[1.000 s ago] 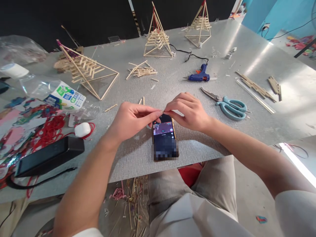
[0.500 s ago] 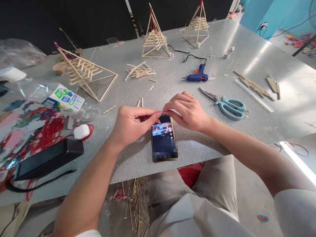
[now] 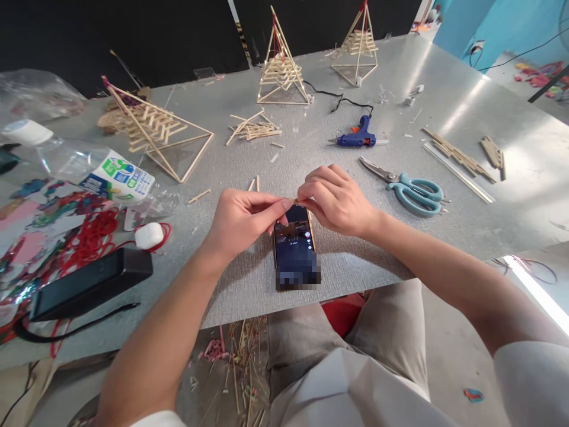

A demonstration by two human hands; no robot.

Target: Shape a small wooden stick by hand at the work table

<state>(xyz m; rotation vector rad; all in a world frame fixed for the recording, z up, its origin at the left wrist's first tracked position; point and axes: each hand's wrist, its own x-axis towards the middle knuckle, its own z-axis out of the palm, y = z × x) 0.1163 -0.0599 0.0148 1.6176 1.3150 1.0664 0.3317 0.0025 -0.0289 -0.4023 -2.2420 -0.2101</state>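
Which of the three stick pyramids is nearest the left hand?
The leftmost pyramid, beside the bottle: its base comes closest to the left hand. The middle pyramid and right pyramid stand farther back.

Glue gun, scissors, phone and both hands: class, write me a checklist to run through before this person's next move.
1. Left hand and right hand close together: ok, fingers nearly meeting.
2. Small piece between the fingers identified: cannot tell, too small.
3. Space beneath the hands free: not ok, the phone lies there.
4. Glue gun away from both hands: ok, beyond them.
5. Glue gun cool: cannot tell.
6. Scissors out of both hands: ok, on the table.
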